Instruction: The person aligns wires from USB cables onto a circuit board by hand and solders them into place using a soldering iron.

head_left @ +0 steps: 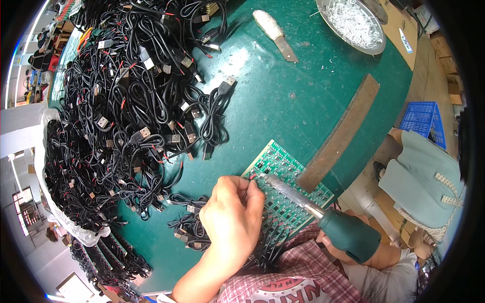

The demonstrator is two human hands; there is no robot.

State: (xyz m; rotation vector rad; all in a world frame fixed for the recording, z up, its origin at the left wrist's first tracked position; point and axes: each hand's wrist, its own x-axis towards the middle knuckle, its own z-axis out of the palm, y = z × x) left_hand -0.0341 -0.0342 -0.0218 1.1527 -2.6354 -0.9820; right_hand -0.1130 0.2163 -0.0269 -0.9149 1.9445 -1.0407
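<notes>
A green circuit board (275, 157) full of small components lies at the table's near edge, in front of me. My left hand (230, 217) is closed in a pinch over its left side, on the end of a thin cable whose red wire tip (253, 177) shows at the fingertips. In my right hand (329, 246) is a soldering iron (349, 233) with a dark green handle. Its silvery tip reaches the board close beside the red wire; whether they touch I cannot tell. Black cables (273, 247) hang from the board's near side, partly hidden by my left hand.
Black USB cables (146, 91) are heaped across the table's left. A long flat metal bar (343, 131) overlaps the board's right side. Farther off are a knife blade with a wrapped handle (270, 25) and a metal dish (375, 47) of silvery scraps. A blue crate (423, 117) stands beyond the right edge.
</notes>
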